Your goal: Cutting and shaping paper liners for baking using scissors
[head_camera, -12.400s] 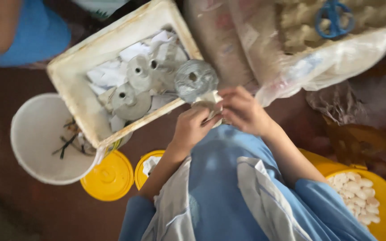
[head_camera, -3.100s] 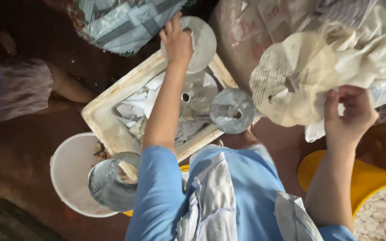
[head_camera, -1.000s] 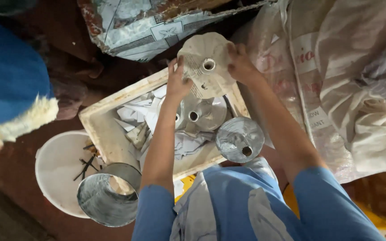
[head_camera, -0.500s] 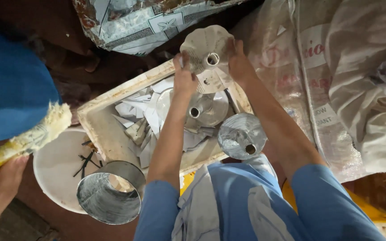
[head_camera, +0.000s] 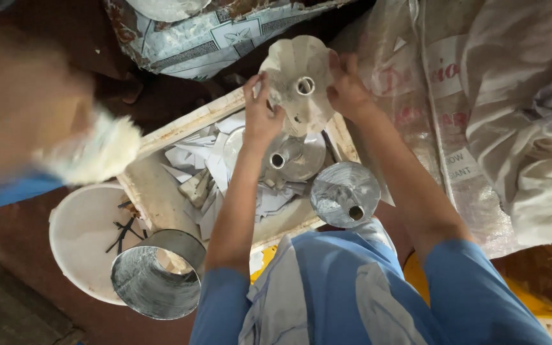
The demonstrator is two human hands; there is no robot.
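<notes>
Both my hands hold a pale, fluted paper-covered cone with a round hole in its middle, raised above the far end of a wooden crate. My left hand grips its left edge. My right hand grips its right edge. Below them, in the crate, lies a shiny metal funnel-shaped mould on white paper scraps. Another silver mould rests at the crate's near right corner.
A metal cylinder lies at the near left beside a white bucket holding dark sticks. Large plastic sacks fill the right side. Another person's blurred arm holding something pale and fuzzy reaches in from the left. A yellow tub sits at the lower right.
I have lifted the pale cone slightly and turned it between both hands. The other person's arm with the pale fuzzy thing has swung up and in from the left.
</notes>
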